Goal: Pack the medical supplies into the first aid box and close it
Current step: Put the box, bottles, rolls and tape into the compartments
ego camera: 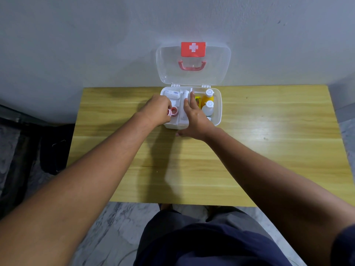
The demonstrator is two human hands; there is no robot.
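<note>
Late packing stage, by the look of it. Wooden table (pixel 249 150), first aid box (pixel 218 114) at its far edge, clear lid (pixel 167 70) up against the wall. Right hand (pixel 196 118) flat, fingers straight, pressing on the middle section, gripping nothing. Left hand (pixel 156 110) curled round a red-and-white tape roll (pixel 170 112), down in the left compartment. Orange bottle (pixel 208 97) and white bottle (pixel 208 109) already in on the right. Next, probably: drop the tape, pull both hands clear, swing the lid shut. Just a white cross on the red label (pixel 193 49). Blue print on the bandage roll (pixel 172 94), too tiny to read.
</note>
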